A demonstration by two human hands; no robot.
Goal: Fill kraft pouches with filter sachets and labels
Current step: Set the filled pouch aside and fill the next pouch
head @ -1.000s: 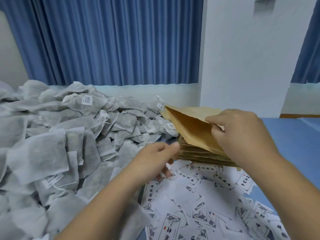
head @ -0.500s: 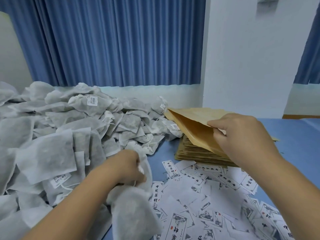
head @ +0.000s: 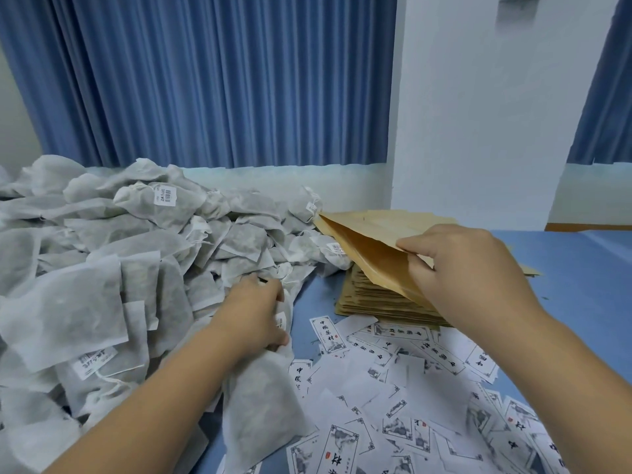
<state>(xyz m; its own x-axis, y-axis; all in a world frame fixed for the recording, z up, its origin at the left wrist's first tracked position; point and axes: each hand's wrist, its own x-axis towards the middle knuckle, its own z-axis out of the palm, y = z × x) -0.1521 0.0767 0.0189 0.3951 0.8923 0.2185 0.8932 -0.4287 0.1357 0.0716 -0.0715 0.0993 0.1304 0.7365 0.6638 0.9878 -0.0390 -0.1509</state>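
My right hand (head: 458, 268) pinches the upper lip of a kraft pouch (head: 366, 244) and holds its mouth spread open toward the left, above a flat stack of kraft pouches (head: 372, 299). My left hand (head: 253, 313) grips a grey-white filter sachet (head: 260, 405) by its top, at the right edge of a large heap of sachets (head: 102, 268). The sachet hangs down from my fist over the blue table. Printed paper labels (head: 403, 381) lie scattered in front of the stack, below both hands.
The blue table (head: 581, 275) runs to the right of the stack. A white pillar (head: 478, 114) and blue curtains (head: 222, 80) stand behind. The sachet heap fills the whole left side up to the wall.
My left hand drew back from the pouch mouth to the heap, closed on a sachet and now lifts it slightly. My right hand kept the pouch open in place.
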